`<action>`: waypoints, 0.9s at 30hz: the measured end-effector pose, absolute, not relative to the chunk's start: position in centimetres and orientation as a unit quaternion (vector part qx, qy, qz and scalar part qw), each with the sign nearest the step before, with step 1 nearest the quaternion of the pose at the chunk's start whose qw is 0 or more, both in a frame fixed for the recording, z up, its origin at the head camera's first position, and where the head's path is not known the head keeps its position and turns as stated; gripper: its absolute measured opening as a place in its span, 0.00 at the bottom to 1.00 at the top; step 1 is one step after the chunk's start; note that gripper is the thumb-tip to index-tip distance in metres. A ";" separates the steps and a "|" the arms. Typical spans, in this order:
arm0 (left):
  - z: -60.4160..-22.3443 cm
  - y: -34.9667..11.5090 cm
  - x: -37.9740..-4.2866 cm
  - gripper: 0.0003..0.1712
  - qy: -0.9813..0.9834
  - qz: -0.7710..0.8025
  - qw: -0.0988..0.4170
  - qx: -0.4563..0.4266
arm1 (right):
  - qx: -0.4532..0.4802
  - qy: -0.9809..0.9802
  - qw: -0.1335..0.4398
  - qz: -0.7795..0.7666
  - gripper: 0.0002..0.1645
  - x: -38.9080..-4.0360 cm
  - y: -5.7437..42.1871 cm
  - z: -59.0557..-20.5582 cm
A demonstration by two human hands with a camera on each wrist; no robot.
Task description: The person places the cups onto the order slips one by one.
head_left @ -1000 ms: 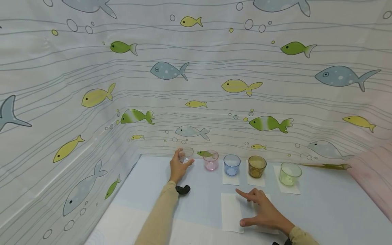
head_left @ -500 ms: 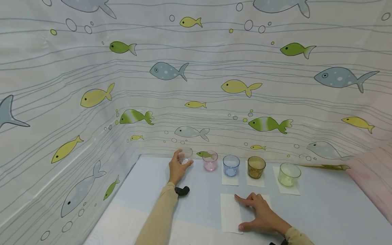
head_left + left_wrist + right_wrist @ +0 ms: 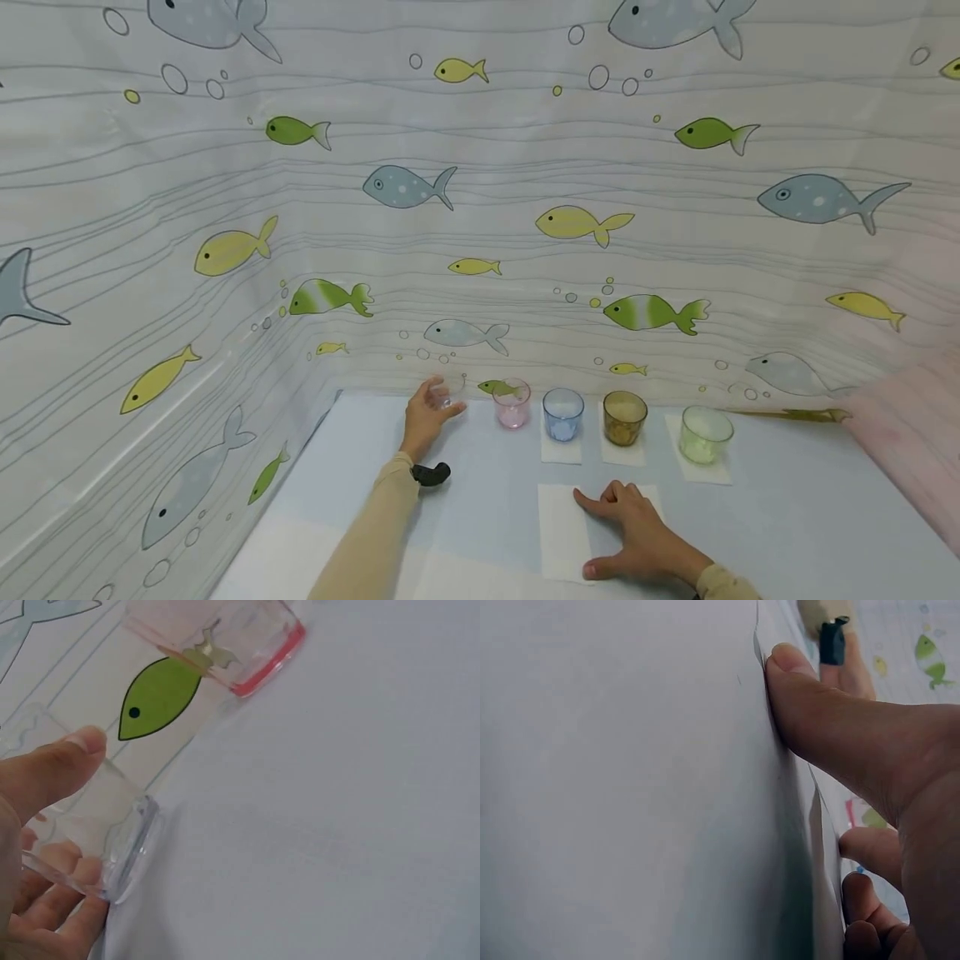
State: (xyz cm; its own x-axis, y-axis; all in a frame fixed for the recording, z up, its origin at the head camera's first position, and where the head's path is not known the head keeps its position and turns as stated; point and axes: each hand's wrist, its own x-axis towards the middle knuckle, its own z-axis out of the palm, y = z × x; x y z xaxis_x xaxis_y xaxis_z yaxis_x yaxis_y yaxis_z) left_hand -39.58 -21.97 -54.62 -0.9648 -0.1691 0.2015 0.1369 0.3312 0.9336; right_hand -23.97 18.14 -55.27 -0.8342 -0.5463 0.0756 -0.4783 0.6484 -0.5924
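My left hand [image 3: 423, 423] holds a clear glass [image 3: 124, 832] at the back left, thumb on one side and fingers round the other. Right of it stands a pink glass [image 3: 512, 406]. My right hand [image 3: 641, 533] is low over two white paper pieces, thumb and index finger spread wide. Its thumb and index fingertip rest at the left paper [image 3: 561, 542]. The right paper [image 3: 652, 493] is mostly hidden under the hand. In the right wrist view the thumb [image 3: 817, 712] lies along a paper edge.
Blue [image 3: 563, 415], brown [image 3: 624, 418] and pale green [image 3: 705, 435] glasses continue the row, each on a white paper piece. A fish-patterned curtain [image 3: 525, 275] stands close behind the row and down the left side of the table [image 3: 480, 483].
My right hand has come down onto the left paper and stays there. My left hand remains around the clear glass. The head view has shifted slightly, so the whole scene sits lower.
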 end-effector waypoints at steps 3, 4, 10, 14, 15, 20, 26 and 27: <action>-54.7 -22.3 -39.2 0.48 -0.797 -0.594 0.107 0.008 | -0.292 0.903 0.049 -0.311 0.60 -23.8 18.1 -55.4; -54.7 -22.2 -39.0 0.49 -0.795 -0.598 0.101 0.005 | -0.294 0.903 0.047 -0.311 0.60 -23.7 18.1 -55.4; -53.3 -21.2 -38.1 0.49 -0.775 -0.623 0.094 -0.044 | -0.294 0.903 0.056 -0.307 0.60 -23.3 18.1 -55.3; -51.1 -20.2 -37.3 0.47 -0.762 -0.635 0.092 -0.087 | -0.292 0.901 0.063 -0.313 0.59 -23.2 18.0 -55.1; -50.4 -19.9 -37.0 0.47 -0.758 -0.639 0.090 -0.096 | -0.293 0.901 0.063 -0.314 0.59 -23.2 18.0 -55.0; -47.6 -18.7 -35.6 0.46 -0.755 -0.634 0.087 -0.144 | -0.298 0.902 0.049 -0.308 0.60 -23.3 18.0 -54.8; -45.2 -17.5 -33.6 0.44 -0.747 -0.630 0.064 -0.204 | -0.289 0.903 0.059 -0.313 0.59 -23.7 18.1 -54.8; -44.9 -17.3 -33.3 0.45 -0.742 -0.633 0.058 -0.214 | -0.285 0.903 0.063 -0.314 0.59 -23.7 18.1 -54.8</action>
